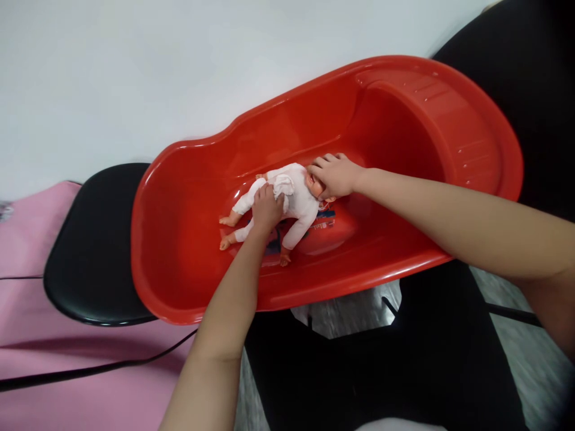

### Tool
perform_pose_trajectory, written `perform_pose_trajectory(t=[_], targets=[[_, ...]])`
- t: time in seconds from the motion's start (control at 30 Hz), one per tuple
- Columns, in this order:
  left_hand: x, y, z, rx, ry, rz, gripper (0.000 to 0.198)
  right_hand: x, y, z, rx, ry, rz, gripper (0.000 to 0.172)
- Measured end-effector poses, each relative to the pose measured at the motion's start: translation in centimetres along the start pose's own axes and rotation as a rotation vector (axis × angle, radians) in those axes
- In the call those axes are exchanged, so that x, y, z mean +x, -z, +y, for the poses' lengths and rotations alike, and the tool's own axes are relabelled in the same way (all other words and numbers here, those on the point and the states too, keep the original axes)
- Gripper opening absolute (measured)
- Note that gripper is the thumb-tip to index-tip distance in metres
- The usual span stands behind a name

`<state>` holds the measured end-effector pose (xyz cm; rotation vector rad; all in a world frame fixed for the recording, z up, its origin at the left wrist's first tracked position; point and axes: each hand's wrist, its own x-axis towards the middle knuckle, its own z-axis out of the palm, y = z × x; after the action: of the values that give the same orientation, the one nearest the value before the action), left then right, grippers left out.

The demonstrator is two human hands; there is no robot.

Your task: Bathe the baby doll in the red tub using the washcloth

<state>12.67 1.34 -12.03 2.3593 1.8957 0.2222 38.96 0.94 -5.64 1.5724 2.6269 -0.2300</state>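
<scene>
A baby doll (299,190) in a white outfit lies on its back inside a red plastic baby bathtub (179,239), its feet to the left and its head to the right. My left hand (268,207) is closed on a bunched white cloth (284,185) over the doll's belly. Across the doll's head, my right hand (336,174) is curved with its fingers over the top and face, holding it. Part of the doll's face and head is hidden under that hand.
The tub's left end rests over a black chair seat (96,245), and another black surface (534,114) lies under its right end. A white wall (179,66) runs behind. Pink material (36,317) is at the left. A dark printed picture (326,216) shows on the tub's bottom.
</scene>
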Motion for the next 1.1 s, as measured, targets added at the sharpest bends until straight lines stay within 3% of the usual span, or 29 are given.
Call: perform_pose_trajectory(t=[0.37,0.57,0.83,1.1], targets=[[-0.3,0.5,0.4,-0.123,-0.071,0.008,0.034,0.0,-0.2,0.3,0.005,0.024,0.015,0.08],[-0.3,0.9,1.0,-0.179,-0.052,-0.023,0.046,0.2,-0.4,0.5,0.011,0.035,0.017,0.078],[-0.3,0.7,1.0,-0.092,-0.097,-0.013,0.032,0.2,-0.4,0.3,-0.003,0.01,0.007,0.08],[-0.3,0.8,1.1,-0.147,-0.067,-0.028,0.029,0.3,-0.6,0.5,0.0,0.026,0.026,0.073]])
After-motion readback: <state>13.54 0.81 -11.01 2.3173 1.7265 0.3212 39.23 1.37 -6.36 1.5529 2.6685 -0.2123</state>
